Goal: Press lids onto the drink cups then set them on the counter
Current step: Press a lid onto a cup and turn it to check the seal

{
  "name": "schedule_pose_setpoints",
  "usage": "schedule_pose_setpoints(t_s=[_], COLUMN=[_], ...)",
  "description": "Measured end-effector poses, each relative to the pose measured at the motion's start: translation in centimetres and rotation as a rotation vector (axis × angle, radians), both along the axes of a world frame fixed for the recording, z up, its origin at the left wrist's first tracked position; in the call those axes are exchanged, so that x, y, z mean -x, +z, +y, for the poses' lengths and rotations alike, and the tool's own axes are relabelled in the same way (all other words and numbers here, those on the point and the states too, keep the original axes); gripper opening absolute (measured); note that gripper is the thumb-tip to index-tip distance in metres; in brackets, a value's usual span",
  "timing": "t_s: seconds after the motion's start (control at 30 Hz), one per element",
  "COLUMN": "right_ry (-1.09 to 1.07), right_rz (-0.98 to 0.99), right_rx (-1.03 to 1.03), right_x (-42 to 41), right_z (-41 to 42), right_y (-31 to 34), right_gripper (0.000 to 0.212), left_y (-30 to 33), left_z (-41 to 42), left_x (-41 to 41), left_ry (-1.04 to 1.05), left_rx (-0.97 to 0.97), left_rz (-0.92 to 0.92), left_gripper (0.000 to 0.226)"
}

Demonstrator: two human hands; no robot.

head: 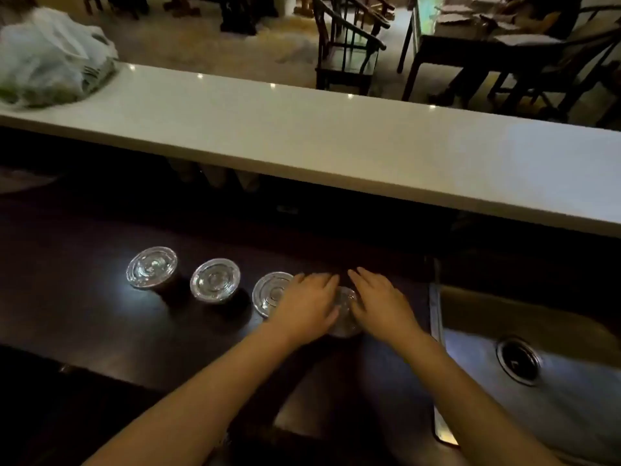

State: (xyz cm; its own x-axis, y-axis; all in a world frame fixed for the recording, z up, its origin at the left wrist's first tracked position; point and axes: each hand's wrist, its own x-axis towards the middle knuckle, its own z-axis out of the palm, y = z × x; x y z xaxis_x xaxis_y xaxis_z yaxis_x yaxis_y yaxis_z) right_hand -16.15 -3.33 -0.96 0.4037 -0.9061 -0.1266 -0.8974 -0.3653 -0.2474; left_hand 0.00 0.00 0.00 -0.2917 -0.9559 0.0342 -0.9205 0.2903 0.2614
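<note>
Left hand (pixel 307 306) and right hand (pixel 381 302) flat, fingers spread, pressing clear round plastic lid (pixel 346 311) on fourth cup, just left of steel sink (pixel 537 381); nothing gripped. Judgement: press evenly round rim till seated, then lift to white counter (pixel 336 139)

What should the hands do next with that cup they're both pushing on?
Probably keep pressing around the rim until the lid snaps on. Both the left hand and right hand lie flat on it, and the cup is on the dark worktop beside three lidded cups. The white counter holds no cups.
</note>
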Motion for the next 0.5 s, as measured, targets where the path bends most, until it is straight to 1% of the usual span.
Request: schedule_pose_setpoints(t_s=[0.07,0.13,0.23,0.3,0.4,0.5], right_ry=[0.045,0.074,0.046,0.024,-0.019,-0.033], right_rz=[-0.021,-0.058,-0.070,-0.069,-0.081,-0.124], right_rx=[-0.047,-0.074,-0.038,-0.024,0.071,0.089], right_x=[0.5,0.8,1.4,2.0,3.1,3.8], right_z=[0.6,1.5,2.3,3.3,5.9,7.6], right_y=[-1.2,-2.5,-3.1,-3.0,-3.0,-4.2], right_gripper=[0.054,0.053,0.054,0.053,0.054,0.055], left_y=[-1.1,-2.1,-2.8,-3.4,-5.0,-6.2], left_z=[0.6,1.4,2.0,2.9,4.9,6.2], left_x=[1.5,2.5,3.1,3.5,4.3,4.7], left_ry=[-0.005,0.007,0.015,-0.005,-0.066,-0.044], left_rx=[-0.057,-0.081,-0.078,-0.004,0.042,0.080], left_rz=[-0.071,-0.094,-0.058,-0.037,0.041,0.143], left_gripper=[0.057,0.057,0.056,0.056,0.055,0.057])
